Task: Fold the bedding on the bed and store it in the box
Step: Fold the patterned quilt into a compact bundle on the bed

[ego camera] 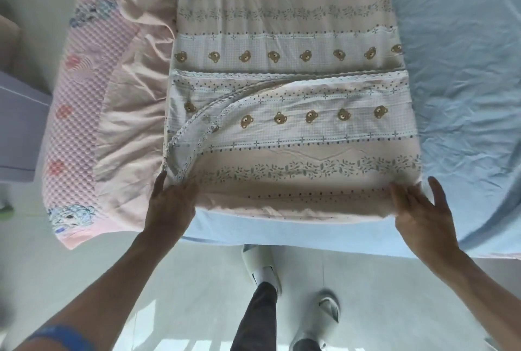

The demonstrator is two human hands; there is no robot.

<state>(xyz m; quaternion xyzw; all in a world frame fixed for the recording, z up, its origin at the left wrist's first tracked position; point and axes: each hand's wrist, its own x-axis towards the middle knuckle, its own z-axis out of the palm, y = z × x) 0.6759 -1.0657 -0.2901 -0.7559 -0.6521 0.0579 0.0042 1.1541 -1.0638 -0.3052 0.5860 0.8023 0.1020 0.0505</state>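
Standing at the foot of the bed [465, 54], the person has both hands on the near edge of the folded quilt [282, 153] — left hand [172, 204] lies flat at the near-left corner, fingers straight and pressed on the fabric, thumb out to the side; right hand [423, 209] rests at the near-right corner, fingers spread and relaxed, thumb lifted, nothing pinched. Quilt sits as a long strip down the middle of the blue sheet [456, 96], bear print up, with a lace-trimmed flap [197, 122] curling open near the left corner. Risk, as I judge it: neither hand actually grips, so lifting or rolling from here could let the layers slide apart — that loose flap likely drags out first and the fold goes crooked. Pink ruffled cover [135, 113] bunched just beside the left edge could get caught into the fold. No box in view, so storing looks well off.
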